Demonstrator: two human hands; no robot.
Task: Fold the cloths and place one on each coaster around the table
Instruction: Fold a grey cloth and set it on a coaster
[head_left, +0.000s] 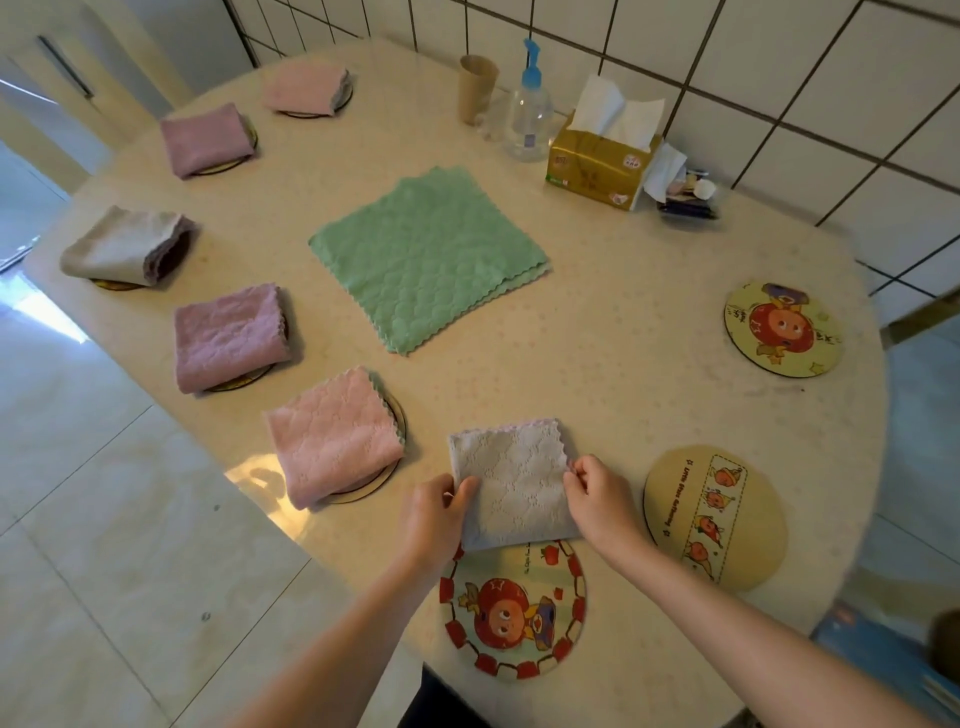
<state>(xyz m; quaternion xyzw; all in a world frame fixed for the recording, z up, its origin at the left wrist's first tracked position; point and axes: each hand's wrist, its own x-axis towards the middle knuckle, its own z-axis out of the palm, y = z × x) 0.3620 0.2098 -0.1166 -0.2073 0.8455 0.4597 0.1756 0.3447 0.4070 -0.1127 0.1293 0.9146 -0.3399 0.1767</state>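
Here both hands (519, 506) pinch the grey cloth (511, 480).

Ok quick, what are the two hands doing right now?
Left hand: pinches the left edge of the folded grey cloth.
Right hand: pinches the same cloth's right edge.

A home dining corner or kitchen is indicated. A rounded cream table (597, 364) is set against a white tiled wall (779, 62) beyond the hands. Far ahead of the right hand, a tissue pack (597, 166), a pump bottle (530, 111) and a paper cup (477, 88) are kept. Cartoon-printed coasters (784, 327) are laid round the edge, and glossy floor tiles (104, 519) are seen left of the left hand.
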